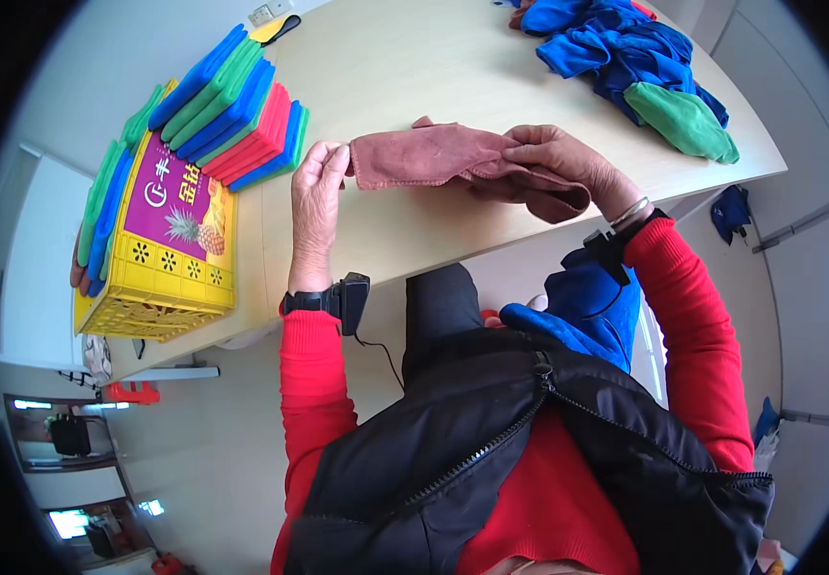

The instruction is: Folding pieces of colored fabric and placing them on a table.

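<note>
A reddish-brown cloth (412,158), partly folded, is stretched between my two hands over the near part of the table. My left hand (317,182) is closed, pinching the cloth's left end between thumb and fingers. At the other end, my right hand (567,158) grips the cloth from above, its thumb on top. A loose part of the cloth droops in a curl below the right hand. Some of the right fingers are hidden behind the fabric.
Folded blue, green and red cloths (232,115) stand stacked beside a yellow plastic crate (165,278) on the left. Crumpled blue cloths (615,57) and a green one (682,120) lie at the table's far right. More blue cloth (591,307) rests by my lap.
</note>
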Demonstrator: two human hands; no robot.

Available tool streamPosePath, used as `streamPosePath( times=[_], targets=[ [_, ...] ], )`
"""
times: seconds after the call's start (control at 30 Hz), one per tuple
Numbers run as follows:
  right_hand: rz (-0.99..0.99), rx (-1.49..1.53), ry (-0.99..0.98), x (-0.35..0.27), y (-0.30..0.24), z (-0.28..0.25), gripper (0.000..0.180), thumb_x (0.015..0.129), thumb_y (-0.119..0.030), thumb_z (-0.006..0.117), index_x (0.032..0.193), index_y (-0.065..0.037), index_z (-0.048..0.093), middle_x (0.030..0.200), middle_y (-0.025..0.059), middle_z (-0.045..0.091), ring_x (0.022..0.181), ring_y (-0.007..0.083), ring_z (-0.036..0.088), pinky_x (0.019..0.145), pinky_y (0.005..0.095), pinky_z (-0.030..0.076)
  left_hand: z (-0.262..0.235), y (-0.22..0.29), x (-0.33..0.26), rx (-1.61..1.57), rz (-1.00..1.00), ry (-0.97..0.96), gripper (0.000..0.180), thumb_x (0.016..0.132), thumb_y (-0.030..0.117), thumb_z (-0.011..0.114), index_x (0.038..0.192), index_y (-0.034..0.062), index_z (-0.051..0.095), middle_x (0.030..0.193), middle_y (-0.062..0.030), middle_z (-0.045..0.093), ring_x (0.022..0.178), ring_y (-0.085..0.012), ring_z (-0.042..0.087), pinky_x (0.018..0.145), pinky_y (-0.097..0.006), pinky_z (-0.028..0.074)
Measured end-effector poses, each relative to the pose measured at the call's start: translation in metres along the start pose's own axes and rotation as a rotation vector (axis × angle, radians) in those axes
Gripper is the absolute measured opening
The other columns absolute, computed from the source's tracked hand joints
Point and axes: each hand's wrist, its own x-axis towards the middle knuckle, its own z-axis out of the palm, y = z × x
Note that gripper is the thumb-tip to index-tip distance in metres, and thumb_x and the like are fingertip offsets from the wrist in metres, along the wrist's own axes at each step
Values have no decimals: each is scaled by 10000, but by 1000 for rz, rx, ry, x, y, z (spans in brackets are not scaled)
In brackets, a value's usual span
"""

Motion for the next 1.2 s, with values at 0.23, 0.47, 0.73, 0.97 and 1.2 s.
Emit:
streamPosePath(
  times=[0.23, 0.47, 0.73, 0.97, 1.2],
  targets=[
    [-510, -923, 408, -6, -18, 34, 447, 889, -216, 719, 1267, -26, 575, 1204, 143, 599, 1094, 236, 612, 912, 344, 519, 37, 5, 18, -57, -120, -71, 197, 995, 252, 622, 899, 79, 622, 749, 68, 549, 662, -17, 444, 585, -206, 351],
    [-727, -1329, 562, 7, -2, 109, 509, 821, -225, 727, 1269, -54, 559, 1250, 176, 571, 1106, 355, 581, 993, 420, 465, 67, 4, 22, -110, -188, -84, 212, 988, 220, 642, 877, 42, 607, 726, 62, 515, 620, -17, 405, 517, -215, 340],
    [-719, -992, 691, 11, -11, 88, 221, 833, -179, 667, 990, -26, 641, 964, 176, 677, 899, 379, 650, 823, 445, 531, 59, 9, 24, -95, -237, -80, 188, 995, 217, 630, 909, 51, 611, 727, 43, 540, 479, -29, 404, 424, -193, 296],
    [-617, -895, 1108, 0, -60, -56, 210, 894, -170, 614, 1025, -26, 692, 860, 160, 708, 806, 304, 701, 720, 400, 560, 24, 13, 65, -215, -224, -1, 171, 1007, 240, 610, 1026, 70, 607, 878, -23, 676, 609, -111, 649, 477, -197, 440],
    [-568, 349, 954, -45, -127, -173, 178, 984, -134, 591, 1122, -24, 613, 1031, 125, 686, 914, 253, 701, 801, 408, 616, -100, 16, 169, -291, -38, 53, 210, 1013, 247, 597, 1099, 55, 603, 1004, -82, 694, 898, -199, 702, 790, -346, 580]
  ],
)
